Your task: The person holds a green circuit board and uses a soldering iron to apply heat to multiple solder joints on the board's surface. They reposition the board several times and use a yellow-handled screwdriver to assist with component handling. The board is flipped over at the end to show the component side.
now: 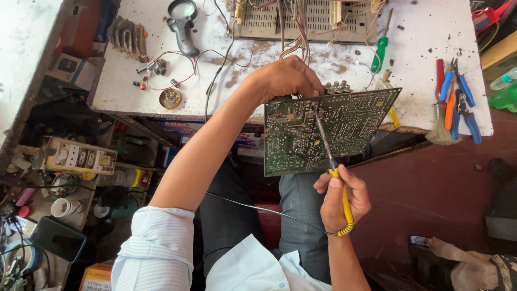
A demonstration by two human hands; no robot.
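My left hand (285, 78) grips the top edge of a green circuit board (355, 121), holding it tilted up with its solder side facing me. A soldering iron with a yellow handle (344, 207) is held in my right hand (344, 202). Its metal shaft (322, 132) reaches up onto the board, with the tip near the board's upper middle. Bundled wires (299, 43) run from behind the board to a beige chassis (301, 19) at the back of the white bench (431, 37).
A black magnifier (182, 24), a small round tin (170, 98) and red wires lie on the bench's left. A green screwdriver (379, 54) and blue and orange pliers (456, 99) sit at right. A switch board (78, 156) and a phone (56, 237) are lower left.
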